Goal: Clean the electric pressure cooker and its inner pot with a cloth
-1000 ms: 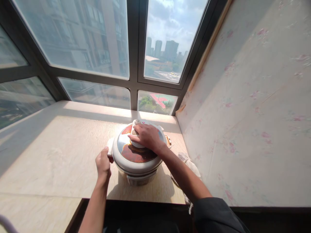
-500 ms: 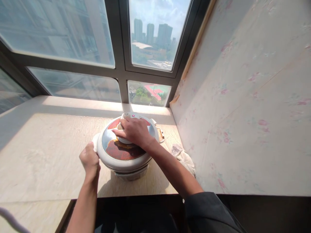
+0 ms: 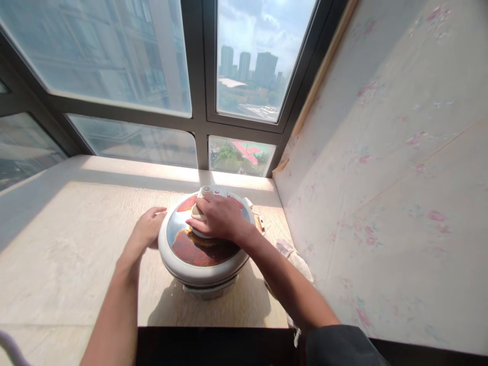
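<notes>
A round white pot-like appliance (image 3: 206, 272) stands on the pale stone sill, its domed lid (image 3: 198, 249) patterned in red, brown and blue. My right hand (image 3: 219, 216) is closed around the handle (image 3: 199, 210) on top of the lid, and hides part of it. Against the left side of the appliance is my left hand (image 3: 150, 227), its fingers reaching behind the rim. The side handle there is hidden, and whether those fingers grip anything does not show. A round knob (image 3: 207, 189) and a small red button (image 3: 217, 191) show beyond my right hand.
Behind the appliance are dark-framed windows (image 3: 198, 119). A papered wall (image 3: 381, 203) rises on the right. A crumpled cloth (image 3: 299, 264) lies between wall and appliance. The sill's (image 3: 76, 254) front edge runs below. A pale curved tube (image 3: 11, 348) shows at the lower left.
My left hand has changed from a fist on the side handle to a looser shape with fingers behind the rim. My right hand stays on the lid handle. The view has shifted slightly.
</notes>
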{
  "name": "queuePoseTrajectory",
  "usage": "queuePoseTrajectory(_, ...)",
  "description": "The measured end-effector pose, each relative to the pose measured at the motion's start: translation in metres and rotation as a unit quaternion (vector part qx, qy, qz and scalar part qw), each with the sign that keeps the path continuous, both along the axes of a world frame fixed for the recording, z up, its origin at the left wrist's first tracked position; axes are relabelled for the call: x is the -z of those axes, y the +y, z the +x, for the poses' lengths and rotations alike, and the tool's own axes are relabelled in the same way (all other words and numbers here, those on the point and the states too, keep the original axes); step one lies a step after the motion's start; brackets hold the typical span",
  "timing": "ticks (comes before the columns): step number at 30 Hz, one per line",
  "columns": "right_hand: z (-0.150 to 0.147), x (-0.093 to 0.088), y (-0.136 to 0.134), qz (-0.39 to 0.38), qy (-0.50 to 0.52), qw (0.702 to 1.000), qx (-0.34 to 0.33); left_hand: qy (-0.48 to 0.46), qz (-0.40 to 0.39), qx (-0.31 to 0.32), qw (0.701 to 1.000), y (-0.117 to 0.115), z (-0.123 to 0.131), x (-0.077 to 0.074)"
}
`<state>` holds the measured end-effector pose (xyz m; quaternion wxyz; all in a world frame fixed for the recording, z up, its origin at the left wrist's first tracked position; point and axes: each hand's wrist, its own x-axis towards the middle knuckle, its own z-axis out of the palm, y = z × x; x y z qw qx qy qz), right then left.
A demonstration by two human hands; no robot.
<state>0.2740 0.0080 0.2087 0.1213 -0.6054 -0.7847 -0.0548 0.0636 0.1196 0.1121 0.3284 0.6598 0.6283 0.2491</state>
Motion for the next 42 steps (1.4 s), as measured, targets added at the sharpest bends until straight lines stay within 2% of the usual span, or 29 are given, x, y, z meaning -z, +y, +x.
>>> queuePoseTrajectory(2, 0.008, -0.007, 0.003, -0.018, -0.036, 0.998, -0.053, -0.073, -0.037, 0.033, 0.996, 0.008, 0.002, -0.002)
queuePoseTrajectory(4, 0.014, -0.011, 0.008, -0.028, -0.062, 0.994, -0.09, -0.099, -0.039, 0.029, 0.994, 0.012, 0.004, -0.002)
queuePoseTrajectory(9, 0.012, -0.012, 0.016, -0.033, -0.102, 0.989, -0.104, -0.112, -0.044, 0.04, 0.992, 0.014, 0.002, 0.003)
queuePoseTrajectory(15, 0.009, -0.013, 0.019, -0.035, -0.123, 0.984, -0.125, 0.025, 0.007, 0.003, 1.0, 0.002, 0.0, -0.004)
queuePoseTrajectory(18, 0.01, -0.012, 0.02, -0.012, -0.152, 0.978, -0.142, 0.05, 0.019, -0.006, 0.999, -0.003, 0.001, -0.007)
queuePoseTrajectory(21, 0.009, -0.011, 0.017, 0.008, -0.167, 0.98, -0.112, 0.072, 0.011, -0.008, 0.997, -0.004, 0.002, -0.009)
queuePoseTrajectory(26, 0.001, -0.009, 0.009, -0.034, -0.161, 0.986, -0.03, 0.114, -0.012, 0.003, 0.993, -0.002, 0.003, -0.011)
queuePoseTrajectory(31, -0.001, -0.007, 0.009, -0.045, -0.165, 0.985, -0.001, 0.142, -0.007, 0.021, 0.99, 0.001, 0.003, -0.008)
queuePoseTrajectory(42, -0.004, -0.011, 0.002, -0.056, -0.164, 0.984, 0.03, 0.093, 0.002, 0.029, 0.995, 0.009, 0.002, 0.003)
